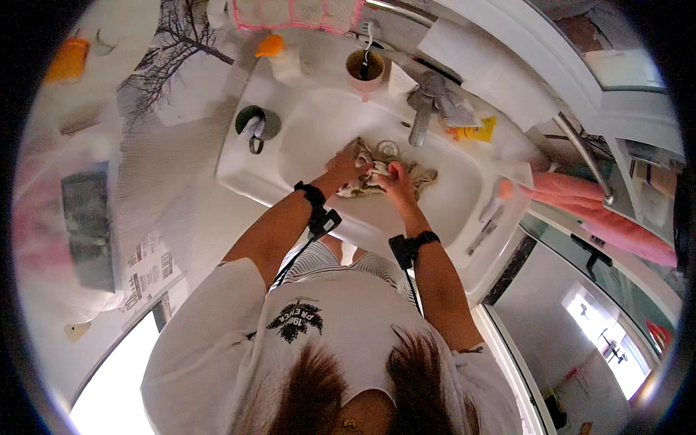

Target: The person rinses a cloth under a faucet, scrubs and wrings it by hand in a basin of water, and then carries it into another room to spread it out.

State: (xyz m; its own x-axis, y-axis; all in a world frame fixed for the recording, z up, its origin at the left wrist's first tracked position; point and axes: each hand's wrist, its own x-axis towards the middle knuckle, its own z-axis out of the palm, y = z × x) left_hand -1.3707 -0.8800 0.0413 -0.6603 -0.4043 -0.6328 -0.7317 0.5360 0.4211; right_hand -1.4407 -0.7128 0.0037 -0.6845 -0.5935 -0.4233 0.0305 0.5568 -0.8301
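Note:
A bunched, wet-looking cloth (427, 178), patterned in brownish grey and white, lies at the bottom of the white washbasin (310, 122). My left hand (343, 165) grips its left part, with the fingers curled around the fabric. From the other side my right hand (399, 182) pinches a whitish fold of it between thumb and fingers. The two hands are close together, with the pale fold between them. Just beyond them shows the round drain (387, 148). The metal faucet (420, 128) points into the basin, past my right hand.
On the rim are a tilted dark green mug (267, 124), a bottle with an orange cap (285, 65) and a pink cup (365, 84) holding a toothbrush (370, 41). A yellow tube (478, 130) lies right of the faucet. A pink towel (587, 204) hangs at right.

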